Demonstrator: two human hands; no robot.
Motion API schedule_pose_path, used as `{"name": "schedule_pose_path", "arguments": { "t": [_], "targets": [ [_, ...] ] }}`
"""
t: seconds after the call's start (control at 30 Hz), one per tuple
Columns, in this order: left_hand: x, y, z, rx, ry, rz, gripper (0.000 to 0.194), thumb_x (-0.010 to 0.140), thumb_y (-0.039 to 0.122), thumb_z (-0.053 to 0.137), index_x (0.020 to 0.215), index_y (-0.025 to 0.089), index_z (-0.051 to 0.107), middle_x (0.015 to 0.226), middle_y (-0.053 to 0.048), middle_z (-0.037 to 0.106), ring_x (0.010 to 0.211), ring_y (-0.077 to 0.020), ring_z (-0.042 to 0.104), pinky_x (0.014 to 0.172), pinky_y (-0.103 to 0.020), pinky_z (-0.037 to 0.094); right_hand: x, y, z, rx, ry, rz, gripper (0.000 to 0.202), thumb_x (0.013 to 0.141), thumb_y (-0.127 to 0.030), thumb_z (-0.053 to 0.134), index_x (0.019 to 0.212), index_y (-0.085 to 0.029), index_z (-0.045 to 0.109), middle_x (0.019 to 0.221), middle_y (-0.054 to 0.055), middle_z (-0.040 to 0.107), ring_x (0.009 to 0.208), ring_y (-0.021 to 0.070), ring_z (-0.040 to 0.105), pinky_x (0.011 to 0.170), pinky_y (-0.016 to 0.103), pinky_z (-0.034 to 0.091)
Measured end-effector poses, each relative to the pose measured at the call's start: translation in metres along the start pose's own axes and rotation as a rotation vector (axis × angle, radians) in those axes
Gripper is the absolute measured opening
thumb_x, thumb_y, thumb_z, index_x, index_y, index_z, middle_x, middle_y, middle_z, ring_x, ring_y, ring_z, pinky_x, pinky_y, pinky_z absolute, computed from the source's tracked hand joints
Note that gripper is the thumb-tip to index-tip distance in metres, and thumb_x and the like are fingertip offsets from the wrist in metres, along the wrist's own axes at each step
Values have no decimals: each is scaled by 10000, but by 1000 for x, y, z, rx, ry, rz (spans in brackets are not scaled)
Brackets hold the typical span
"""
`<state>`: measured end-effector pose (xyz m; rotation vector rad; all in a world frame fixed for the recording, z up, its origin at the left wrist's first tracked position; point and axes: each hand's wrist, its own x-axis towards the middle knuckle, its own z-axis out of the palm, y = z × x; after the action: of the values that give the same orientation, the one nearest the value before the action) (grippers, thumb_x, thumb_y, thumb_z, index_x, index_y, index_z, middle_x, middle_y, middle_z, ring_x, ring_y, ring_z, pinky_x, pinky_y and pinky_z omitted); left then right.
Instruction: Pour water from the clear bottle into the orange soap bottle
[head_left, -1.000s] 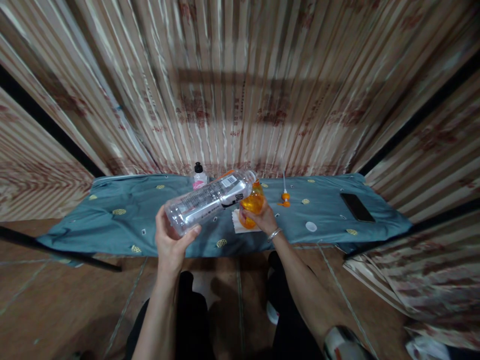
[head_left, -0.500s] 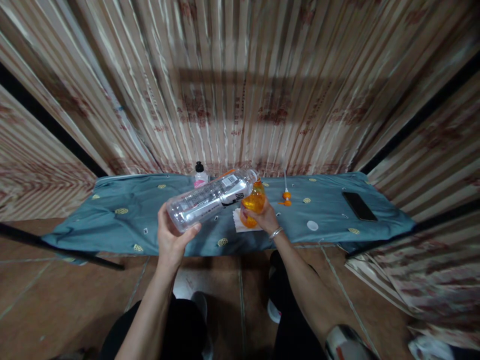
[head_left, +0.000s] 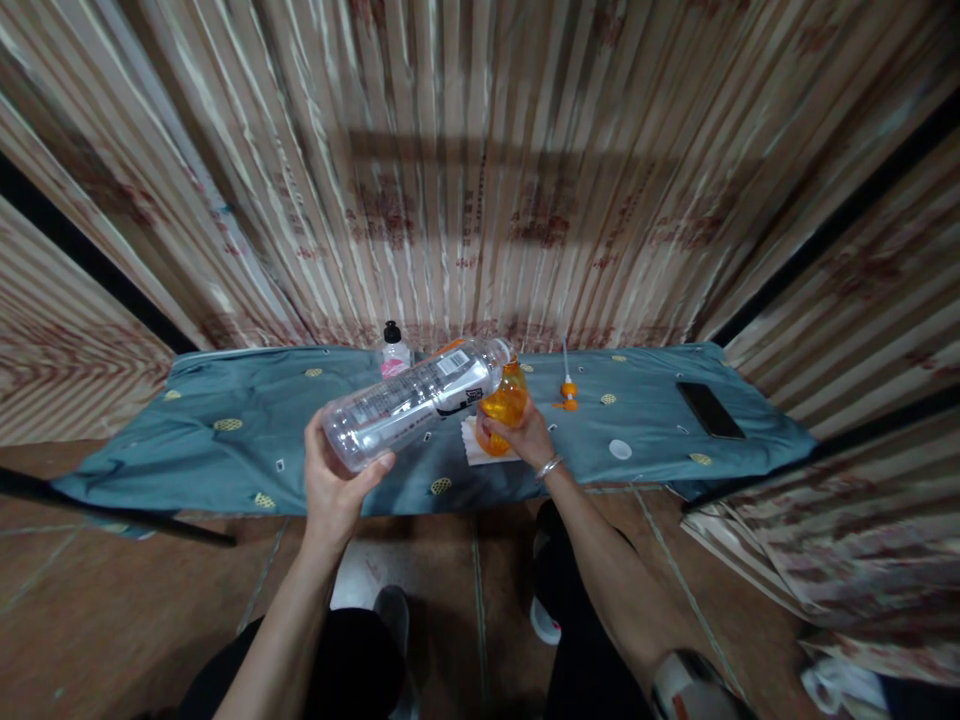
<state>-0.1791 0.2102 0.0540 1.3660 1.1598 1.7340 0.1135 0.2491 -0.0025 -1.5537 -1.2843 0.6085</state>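
My left hand (head_left: 337, 490) grips the base end of a clear plastic bottle (head_left: 412, 400) with a printed label. The bottle is tilted, its neck pointing right and slightly up, and its mouth meets the top of an orange translucent bottle (head_left: 504, 402). Fingers of my right hand (head_left: 525, 435) are wrapped round that orange bottle, which stands over a white folded tissue (head_left: 480, 450). An orange pump head (head_left: 568, 395) with a clear tube lies to the right on the cloth. Whether liquid is flowing between the bottles I cannot make out.
A small clear bottle with a black cap (head_left: 394, 350) stands behind the tilted bottle. A white round lid (head_left: 620, 449) and a black phone (head_left: 710, 410) lie at the right on the teal cloth (head_left: 262, 440). Dark metal bars (head_left: 82, 250) and a patterned curtain (head_left: 450, 200) surround the surface.
The view has shifted slightly, so everything sits a little further left. Both hands keep their hold, and the clear bottle's mouth stays at the orange bottle's top.
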Motion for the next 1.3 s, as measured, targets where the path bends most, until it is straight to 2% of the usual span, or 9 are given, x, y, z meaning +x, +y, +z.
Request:
{"name": "schedule_pose_path", "arguments": {
  "t": [0.23,0.6,0.87,1.03,1.3],
  "targets": [
    [0,-2,-1,38,-16,25,966,565,612,990,1359,230,591,1385,-126,651,1271,-343,681,1037,-485,620,-1,-2,-2,20,-21,3,572,645,-434,877,1114,-283,585,1045,54,806,1065,343,782,961,502,634],
    [1,-9,-2,14,-12,26,943,584,599,990,1363,243,593,1333,-111,679,1172,-311,719,924,-444,664,2,6,1,-19,7,-53,566,658,-441,880,1123,-294,594,1044,42,810,1028,324,789,892,461,648],
    [3,-7,-2,-23,-7,-9,968,545,543,1017,1364,250,592,1374,-109,653,1233,-335,694,980,-475,648,3,8,2,0,8,-56,583,645,-474,880,1126,-295,603,1026,32,802,992,318,785,903,472,644],
    [4,-6,-2,-14,-27,18,952,582,567,996,1379,251,583,1386,-108,645,1245,-336,685,1003,-486,639,3,9,3,15,25,-44,600,642,-467,881,1148,-300,606,1040,32,807,1011,327,787,933,497,642],
    [4,-3,-2,-45,-8,-45,1003,509,506,1029,1369,245,583,1395,-116,638,1283,-365,667,1044,-522,616,3,8,2,31,-10,-64,608,668,-496,854,1182,-278,614,1073,58,803,1038,323,773,966,517,637]
  ]
}}
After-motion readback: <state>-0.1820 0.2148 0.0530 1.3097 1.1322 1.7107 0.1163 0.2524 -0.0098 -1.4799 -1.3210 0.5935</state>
